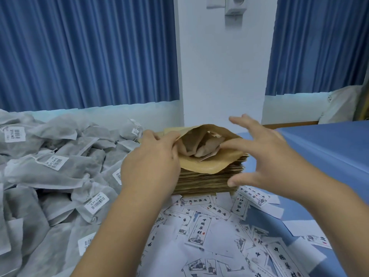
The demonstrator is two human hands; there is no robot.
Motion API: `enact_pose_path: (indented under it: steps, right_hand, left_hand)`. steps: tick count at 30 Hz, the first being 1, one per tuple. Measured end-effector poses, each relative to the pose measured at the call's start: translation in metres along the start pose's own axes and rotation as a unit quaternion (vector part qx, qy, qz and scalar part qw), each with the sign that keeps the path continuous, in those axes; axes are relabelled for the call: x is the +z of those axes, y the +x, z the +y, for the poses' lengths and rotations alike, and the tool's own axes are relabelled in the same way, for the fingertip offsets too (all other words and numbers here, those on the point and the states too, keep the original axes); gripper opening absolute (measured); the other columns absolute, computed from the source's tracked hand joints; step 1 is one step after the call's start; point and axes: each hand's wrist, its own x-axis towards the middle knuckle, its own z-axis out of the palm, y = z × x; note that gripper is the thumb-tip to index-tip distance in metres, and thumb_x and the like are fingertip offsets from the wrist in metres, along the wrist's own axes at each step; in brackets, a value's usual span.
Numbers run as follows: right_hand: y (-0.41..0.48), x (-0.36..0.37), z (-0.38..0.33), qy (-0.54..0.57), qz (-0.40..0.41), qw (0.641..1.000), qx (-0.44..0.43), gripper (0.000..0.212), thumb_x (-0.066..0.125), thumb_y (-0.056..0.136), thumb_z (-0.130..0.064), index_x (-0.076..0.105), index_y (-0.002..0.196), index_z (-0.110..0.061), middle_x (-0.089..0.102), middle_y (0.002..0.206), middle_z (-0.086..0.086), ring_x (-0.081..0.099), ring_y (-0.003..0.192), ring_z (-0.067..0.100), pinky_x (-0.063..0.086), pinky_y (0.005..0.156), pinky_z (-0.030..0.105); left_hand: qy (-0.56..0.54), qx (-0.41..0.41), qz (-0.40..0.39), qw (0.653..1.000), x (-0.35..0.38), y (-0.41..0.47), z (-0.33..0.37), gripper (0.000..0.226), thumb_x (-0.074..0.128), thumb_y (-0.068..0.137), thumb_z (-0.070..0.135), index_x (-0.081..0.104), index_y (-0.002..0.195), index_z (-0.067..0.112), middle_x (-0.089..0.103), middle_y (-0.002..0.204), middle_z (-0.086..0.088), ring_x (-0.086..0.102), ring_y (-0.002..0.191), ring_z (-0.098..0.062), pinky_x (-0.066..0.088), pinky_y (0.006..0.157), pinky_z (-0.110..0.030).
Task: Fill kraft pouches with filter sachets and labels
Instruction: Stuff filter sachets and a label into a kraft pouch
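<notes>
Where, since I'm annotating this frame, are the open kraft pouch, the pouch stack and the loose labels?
open kraft pouch (201, 165), head view, its near front panel.
pouch stack (207, 182), head view, its near side edges.
loose labels (199, 229), head view, one upright printed label's middle.

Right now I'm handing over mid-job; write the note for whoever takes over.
Left hand pinches the left lip of the open kraft pouch, holding it open atop the pouch stack. Right hand is open, fingers spread, beside the mouth, holding nothing.
Done: a sachet sits inside this pouch; a white slip shows with it, likely the label.
Left: confirm the label, set this pouch aside, then continue from the sachet pile on the left and the loose labels in front.
</notes>
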Motion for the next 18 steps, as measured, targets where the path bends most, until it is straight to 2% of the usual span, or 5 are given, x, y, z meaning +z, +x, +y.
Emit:
enact_pose_path:
  steps: [3, 6, 11, 14, 18]
  right_hand:
    - [0.005, 0.014, 0.001, -0.009, 0.079, 0.997, -0.022, 0.026, 0.081, 0.069, -0.024, 0.072, 0.093, -0.029, 0.053, 0.133, -0.005, 0.053, 0.116, 0.02, 0.032, 0.094, 0.037]
    - [0.008, 0.022, -0.001, 0.003, 0.139, 0.989, -0.046, 0.011, 0.076, 0.075, -0.011, 0.076, 0.081, -0.02, 0.067, 0.108, -0.007, 0.063, 0.083, 0.018, 0.045, 0.077, 0.031]
    - [0.004, 0.024, 0.005, 0.049, 0.135, 0.989, -0.03, 0.01, 0.07, 0.081, -0.009, 0.074, 0.085, -0.017, 0.069, 0.094, -0.009, 0.065, 0.083, 0.015, 0.053, 0.068, 0.034]
    - [0.003, 0.022, 0.013, 0.05, 0.136, 0.989, -0.03, 0.007, 0.07, 0.081, -0.008, 0.071, 0.081, -0.015, 0.064, 0.081, -0.008, 0.058, 0.074, 0.01, 0.045, 0.066, 0.022]
    - [0.002, 0.017, 0.013, 0.073, 0.113, 0.991, -0.023, 0.006, 0.07, 0.081, -0.009, 0.07, 0.079, -0.014, 0.062, 0.076, -0.01, 0.054, 0.071, 0.007, 0.038, 0.067, 0.01]
  left_hand:
    - [0.065, 0.007, -0.032, 0.997, -0.007, 0.002, -0.001, 0.029, 0.035, 0.097, 0.045, 0.052, 0.12, 0.047, 0.046, 0.115, -0.001, 0.048, 0.103, -0.027, 0.038, 0.078, -0.036]
    - [0.041, 0.106, -0.03, 0.993, -0.012, 0.002, -0.001, 0.057, 0.039, 0.086, 0.063, 0.034, 0.139, 0.044, 0.034, 0.147, 0.006, 0.032, 0.134, -0.021, 0.032, 0.103, -0.047]
    - [0.006, 0.199, -0.054, 0.979, 0.001, -0.002, 0.009, 0.095, 0.068, 0.059, 0.07, 0.02, 0.137, 0.047, 0.042, 0.138, 0.021, 0.038, 0.126, -0.007, 0.026, 0.097, -0.034]
    - [0.071, 0.194, -0.01, 0.978, 0.02, -0.006, 0.011, 0.078, 0.077, 0.068, 0.048, 0.032, 0.132, 0.047, 0.052, 0.121, 0.013, 0.044, 0.114, -0.017, 0.03, 0.089, -0.04]
    - [0.042, 0.209, 0.063, 0.975, 0.036, -0.008, 0.006, 0.027, 0.074, 0.078, 0.027, 0.068, 0.104, 0.034, 0.059, 0.092, 0.007, 0.053, 0.092, -0.022, 0.028, 0.077, -0.036]
